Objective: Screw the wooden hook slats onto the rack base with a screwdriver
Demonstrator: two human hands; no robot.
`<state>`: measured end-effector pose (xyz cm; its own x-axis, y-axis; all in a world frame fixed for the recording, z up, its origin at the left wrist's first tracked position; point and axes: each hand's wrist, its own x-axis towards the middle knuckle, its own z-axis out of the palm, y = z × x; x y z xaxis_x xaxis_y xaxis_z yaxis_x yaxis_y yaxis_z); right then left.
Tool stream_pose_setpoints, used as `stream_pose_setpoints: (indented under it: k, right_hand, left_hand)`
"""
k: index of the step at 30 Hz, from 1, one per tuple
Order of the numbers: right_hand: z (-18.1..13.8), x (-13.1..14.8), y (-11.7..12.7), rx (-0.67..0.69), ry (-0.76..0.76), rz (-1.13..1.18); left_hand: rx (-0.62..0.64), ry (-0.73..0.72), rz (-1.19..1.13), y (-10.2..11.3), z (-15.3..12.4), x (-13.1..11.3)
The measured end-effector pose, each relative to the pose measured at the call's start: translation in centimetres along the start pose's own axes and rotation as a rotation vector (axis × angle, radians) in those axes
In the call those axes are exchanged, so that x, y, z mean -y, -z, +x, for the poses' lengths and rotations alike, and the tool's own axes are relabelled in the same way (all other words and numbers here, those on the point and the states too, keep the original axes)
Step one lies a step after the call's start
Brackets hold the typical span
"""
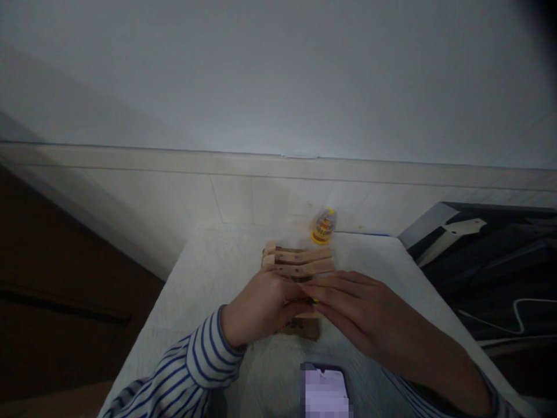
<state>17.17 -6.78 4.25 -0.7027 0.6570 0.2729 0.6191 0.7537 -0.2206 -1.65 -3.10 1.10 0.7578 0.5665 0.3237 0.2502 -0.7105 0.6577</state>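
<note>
Above a low wooden object, my left hand [266,302] and my right hand [359,307] meet with their fingertips together. Both are closed in a pinch. Between the fingertips shows a tiny yellow and dark bit [315,300], too small to name. Under and behind the hands lies the wooden object [311,256], with pale, slightly bent slats side by side and small dark dots like screw heads on them. My hands cover its middle. Its darker brown near end [307,328] sticks out below my fingers.
A small clear bottle with yellow cap and base [323,226] stands at the back by the wall. A phone [325,392] with a lit screen lies near the front edge of the white-covered table [195,273]. Dark items and a white cable [517,316] are at right.
</note>
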Motion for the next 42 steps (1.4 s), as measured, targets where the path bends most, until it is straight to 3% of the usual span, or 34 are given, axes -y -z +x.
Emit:
stream_pose_setpoints:
  k: [17, 26, 42]
  right_hand:
    - [0.09, 0.06, -0.17, -0.037, -0.034, -0.009]
    - [0.27, 0.12, -0.39, 0.005, -0.048, 0.022]
    - [-0.22, 0.13, 0.35, -0.019, -0.013, -0.046]
  left_hand:
    - [0.08, -0.016, 0.083, 0.23, -0.13, 0.24]
    - [-0.016, -0.007, 0.048, 0.07, -0.06, -0.16]
    - [0.01, -0.013, 0.07, 0.12, -0.02, 0.07]
